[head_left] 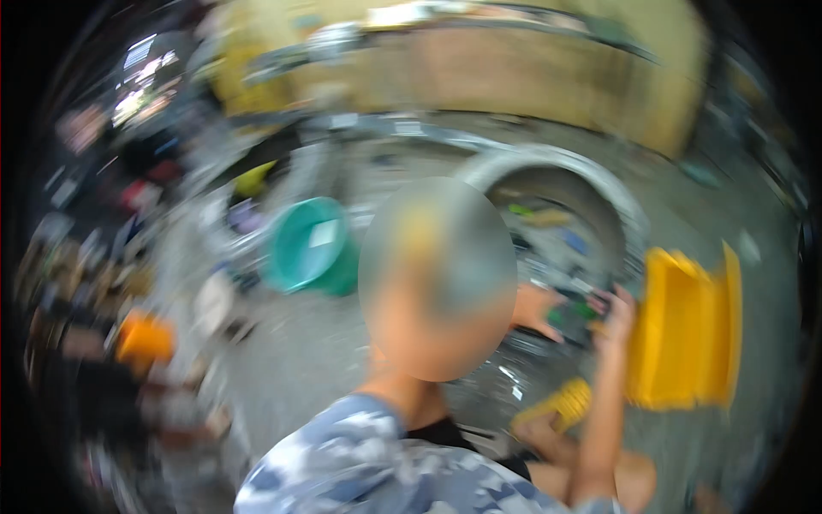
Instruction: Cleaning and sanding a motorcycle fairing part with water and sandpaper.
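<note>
Neither my left hand nor my right hand shows. Just below me, a person in a camouflage shirt (308, 463) sits low, head blurred over. That person's left hand (539, 313) reaches with spread fingers over small dark and green items (556, 240) in a large round grey tub (625, 206). Their right hand (612, 317) is raised at the tub's near right side, fingers bent around something dark that I cannot make out. Yellow slotted footwear (565, 403) is at their foot. The picture is smeared by motion.
A teal bucket (347, 257) stands left of the tub, a yellow plastic container (685, 334) right of it. Another round grey tub (218, 201) is at back left. A yellow panel (548, 77) runs along the back. Blurred clutter and an orange object (145, 338) fill the left side.
</note>
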Demonstrator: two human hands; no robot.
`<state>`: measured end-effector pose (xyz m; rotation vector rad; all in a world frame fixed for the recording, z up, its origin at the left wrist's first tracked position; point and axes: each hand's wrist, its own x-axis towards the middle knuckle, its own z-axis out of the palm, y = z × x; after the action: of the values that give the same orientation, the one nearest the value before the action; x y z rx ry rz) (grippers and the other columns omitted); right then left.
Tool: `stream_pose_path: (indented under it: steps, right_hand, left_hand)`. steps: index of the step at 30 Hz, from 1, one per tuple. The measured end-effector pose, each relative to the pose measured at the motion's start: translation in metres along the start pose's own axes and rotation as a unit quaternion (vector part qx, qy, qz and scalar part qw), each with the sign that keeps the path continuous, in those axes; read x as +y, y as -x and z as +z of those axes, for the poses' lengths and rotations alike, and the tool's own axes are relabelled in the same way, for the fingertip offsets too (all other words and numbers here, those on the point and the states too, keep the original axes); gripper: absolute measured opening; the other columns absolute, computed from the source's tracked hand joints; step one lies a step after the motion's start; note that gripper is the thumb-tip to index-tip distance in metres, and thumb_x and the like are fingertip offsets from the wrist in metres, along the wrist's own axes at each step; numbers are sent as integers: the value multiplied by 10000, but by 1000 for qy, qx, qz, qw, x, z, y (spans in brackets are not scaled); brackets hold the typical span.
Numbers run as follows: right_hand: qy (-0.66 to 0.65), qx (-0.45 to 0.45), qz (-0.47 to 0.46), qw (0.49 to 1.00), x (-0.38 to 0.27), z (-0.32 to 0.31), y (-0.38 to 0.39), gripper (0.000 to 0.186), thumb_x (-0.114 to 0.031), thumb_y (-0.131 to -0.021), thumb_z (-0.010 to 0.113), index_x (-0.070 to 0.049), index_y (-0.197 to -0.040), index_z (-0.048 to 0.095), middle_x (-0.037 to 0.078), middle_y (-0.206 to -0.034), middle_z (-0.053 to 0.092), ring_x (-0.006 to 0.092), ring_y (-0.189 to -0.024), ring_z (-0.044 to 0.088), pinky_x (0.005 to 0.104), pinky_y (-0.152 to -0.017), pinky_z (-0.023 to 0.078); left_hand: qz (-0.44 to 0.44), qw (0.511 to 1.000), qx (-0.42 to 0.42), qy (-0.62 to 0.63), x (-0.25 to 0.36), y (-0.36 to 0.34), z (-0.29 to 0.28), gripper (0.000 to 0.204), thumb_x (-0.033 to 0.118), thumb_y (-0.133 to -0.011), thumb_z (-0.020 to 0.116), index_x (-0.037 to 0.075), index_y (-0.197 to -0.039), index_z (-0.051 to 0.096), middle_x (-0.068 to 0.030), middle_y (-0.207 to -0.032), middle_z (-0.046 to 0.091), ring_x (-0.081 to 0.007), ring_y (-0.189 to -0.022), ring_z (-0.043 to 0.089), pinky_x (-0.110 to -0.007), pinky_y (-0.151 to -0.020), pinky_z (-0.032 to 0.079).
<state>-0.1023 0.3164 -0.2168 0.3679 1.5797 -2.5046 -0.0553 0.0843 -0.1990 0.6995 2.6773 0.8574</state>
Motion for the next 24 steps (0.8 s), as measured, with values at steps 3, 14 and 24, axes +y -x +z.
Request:
stream_pose_path:
  steps: [3,14,24]
  right_hand:
    - [-11,24,34,999,-16,41,30,460,-170,-801,570,-24,-1217,437,180,-970,586,349,-788,657,448,-639,517]
    - [42,4,-86,995,36,27,33,397,-90,-899,465,-52,-1292,420,106,-794,566,162,-588,595,270,-512,485]
    - [110,-4,-100,989,45,49,28,385,-95,-895,477,-77,-1278,441,56,-722,522,132,-550,565,266,-487,464]
  left_hand:
    - [-28,999,22,9,-10,9,-3,932,717,-619,675,18,-1226,569,-225,-1247,560,-377,-1150,532,-446,-975,416]
    - [-178,965,-191,-2,-15,-32,5,1183,727,-532,711,-13,-1394,377,-271,-1407,392,-375,-1305,401,-431,-1060,345]
    - [-245,955,-153,67,-35,-31,-7,689,369,-758,710,-19,-1292,515,-234,-1260,562,-337,-1200,527,-374,-1014,379]
